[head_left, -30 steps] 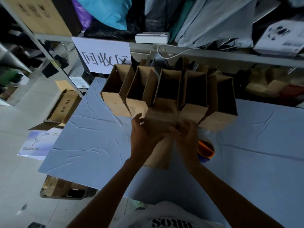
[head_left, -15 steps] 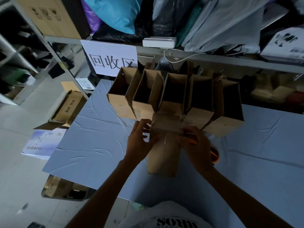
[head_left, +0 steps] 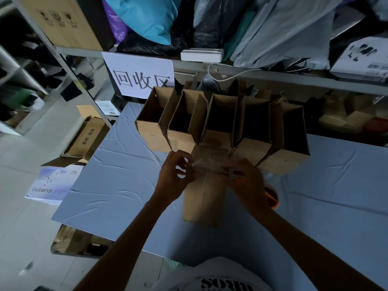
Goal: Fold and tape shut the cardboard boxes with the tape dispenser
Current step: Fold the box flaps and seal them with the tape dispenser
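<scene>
While clear tape (head_left: 206,164) spans top of upright brown box (head_left: 204,202), left grip (head_left: 174,177), right grip (head_left: 245,181) pinch ends

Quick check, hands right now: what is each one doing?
Left hand: pinching the free end of the clear tape over the box.
Right hand: curled around the orange tape dispenser, which is mostly hidden under it.

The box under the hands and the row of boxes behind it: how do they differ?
The near box has its top folded shut; the row stands open, flaps up and dark inside. The left hand and right hand stretch clear tape over the near box; no hand is on the row. All are brown cardboard on the blue table.
</scene>
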`<state>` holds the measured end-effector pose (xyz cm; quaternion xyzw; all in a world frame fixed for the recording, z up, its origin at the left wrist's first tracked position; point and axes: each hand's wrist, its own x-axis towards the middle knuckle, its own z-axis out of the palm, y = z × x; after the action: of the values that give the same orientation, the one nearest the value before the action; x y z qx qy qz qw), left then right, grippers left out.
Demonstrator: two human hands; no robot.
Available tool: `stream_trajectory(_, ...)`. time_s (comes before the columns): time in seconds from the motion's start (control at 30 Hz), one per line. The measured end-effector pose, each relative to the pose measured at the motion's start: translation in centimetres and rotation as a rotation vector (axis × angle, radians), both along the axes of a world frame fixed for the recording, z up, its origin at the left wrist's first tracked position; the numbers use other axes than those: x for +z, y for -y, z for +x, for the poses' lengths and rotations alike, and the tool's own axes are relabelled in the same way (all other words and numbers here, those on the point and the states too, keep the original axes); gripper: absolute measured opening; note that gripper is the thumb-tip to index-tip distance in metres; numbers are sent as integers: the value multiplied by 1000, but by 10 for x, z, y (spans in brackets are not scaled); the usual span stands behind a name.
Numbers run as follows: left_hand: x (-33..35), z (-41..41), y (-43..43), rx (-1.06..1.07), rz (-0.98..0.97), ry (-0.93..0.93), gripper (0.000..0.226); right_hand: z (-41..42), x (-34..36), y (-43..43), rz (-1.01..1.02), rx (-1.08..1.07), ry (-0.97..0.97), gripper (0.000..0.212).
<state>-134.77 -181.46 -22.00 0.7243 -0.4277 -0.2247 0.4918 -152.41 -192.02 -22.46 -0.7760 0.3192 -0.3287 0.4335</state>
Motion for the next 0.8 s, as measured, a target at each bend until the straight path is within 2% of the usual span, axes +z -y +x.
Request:
stream_trajectory(0.13,2,3,3,-43,16,-49,39,3,4,2,204,-41,15,42)
stream_trajectory(0.3,1,6,8,-57,43,-32,15,7,7,-2,312,-155,40,43)
stream_trajectory(0.37,1,4,10,-23,49,-18,13,8,9,-5,315,-171,37,38)
stream_trajectory(0.5,1,1,12,32,52,-62,20,10,13,-10,297,-168,43,11)
stream_trajectory(0.8,3,-1,14,127,151,-51,18,21,18,-1,341,-216,-49,11)
